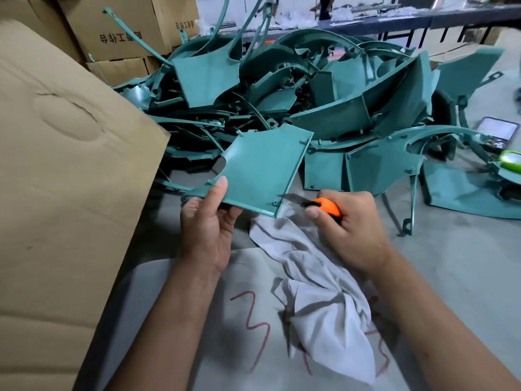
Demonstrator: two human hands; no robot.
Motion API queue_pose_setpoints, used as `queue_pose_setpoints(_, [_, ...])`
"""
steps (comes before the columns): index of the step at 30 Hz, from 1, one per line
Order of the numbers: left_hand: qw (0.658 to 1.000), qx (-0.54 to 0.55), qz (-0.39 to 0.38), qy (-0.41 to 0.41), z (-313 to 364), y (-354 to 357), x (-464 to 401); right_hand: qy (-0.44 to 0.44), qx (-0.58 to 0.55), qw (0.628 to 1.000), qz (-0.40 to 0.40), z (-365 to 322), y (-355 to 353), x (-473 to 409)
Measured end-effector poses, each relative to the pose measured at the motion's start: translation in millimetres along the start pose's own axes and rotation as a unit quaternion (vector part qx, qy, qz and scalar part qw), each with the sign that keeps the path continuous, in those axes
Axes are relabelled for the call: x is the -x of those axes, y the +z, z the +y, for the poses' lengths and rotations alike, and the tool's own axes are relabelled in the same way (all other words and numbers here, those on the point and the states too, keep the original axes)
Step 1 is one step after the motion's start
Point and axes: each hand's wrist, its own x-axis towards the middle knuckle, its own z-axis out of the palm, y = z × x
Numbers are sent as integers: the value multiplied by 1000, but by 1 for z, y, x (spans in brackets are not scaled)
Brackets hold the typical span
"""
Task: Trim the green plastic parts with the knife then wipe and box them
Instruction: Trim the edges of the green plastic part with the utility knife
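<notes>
Your left hand (pixel 207 221) pinches the green panel (pixel 262 170) by its near edge, held above the rag (pixel 318 280); your right hand (pixel 349 224) grips the orange knife (pixel 324 207), blade at the panel's near right corner; a slip there could bring the blade toward your left fingers; red scrawl near you looks like a "3"; the far box print (pixel 121 38) is unreadable.

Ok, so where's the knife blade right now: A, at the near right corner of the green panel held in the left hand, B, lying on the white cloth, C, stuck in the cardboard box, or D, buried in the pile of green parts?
A: the right hand grips the orange knife, and its blade reaches the near right corner of the green panel that the left hand holds above the white cloth.
</notes>
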Motion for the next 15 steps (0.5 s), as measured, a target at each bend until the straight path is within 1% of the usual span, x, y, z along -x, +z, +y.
queue_pose_setpoints(3, [1000, -1, 0, -7, -1, 0, 0, 17, 34, 999, -11, -1, 5, 0])
queue_pose_setpoints(7, [1000, -9, -26, -8, 0, -4, -4, 48, 46, 997, 38, 3, -4, -1])
queue_pose_setpoints(9, [999, -18, -43, -13, -1, -7, -5, 76, 54, 994, 59, 8, -8, -1])
queue_pose_setpoints(15, [998, -31, -52, -31, -4, -13, -9, 171, 126, 969, 125, 20, -11, -2])
